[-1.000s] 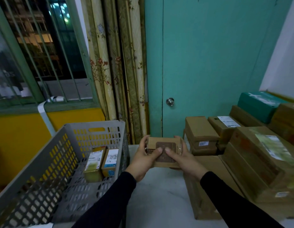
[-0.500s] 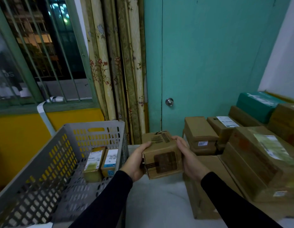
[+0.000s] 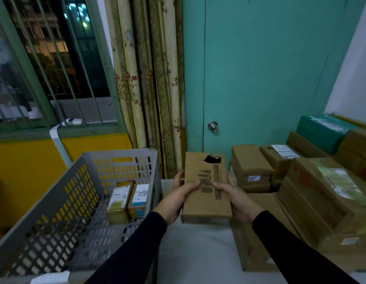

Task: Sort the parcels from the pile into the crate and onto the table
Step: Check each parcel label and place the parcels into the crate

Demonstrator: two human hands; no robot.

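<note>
A person in dark long sleeves holds a brown cardboard parcel (image 3: 205,189) above the pale table (image 3: 198,253), between a grey perforated crate (image 3: 55,201) on the left and a pile of parcels (image 3: 313,197) on the right. The left hand (image 3: 176,198) grips the parcel's left edge, its thumb laid across the top face and its fingers curled round the side and underneath; the right hand (image 3: 236,198) mirrors this on the right edge, thumb on top and fingers wrapped below. The two thumbs point toward each other without touching. The parcel's broad face is turned up toward the camera, long axis running away from the person, showing dark printed markings and a torn hole near its far end. Inside the crate, two small boxes (image 3: 127,199) stand side by side, touching, against the far right corner, each bearing a printed label on its upper face. The pile consists of stacked brown cartons of several sizes, some with white shipping labels, and one green box (image 3: 321,130) at the back near the white wall. Behind the table stand a teal door (image 3: 270,68) with a round metal knob (image 3: 212,126), a floral curtain (image 3: 145,78), and a barred window (image 3: 51,58) above a yellow wall panel.
</note>
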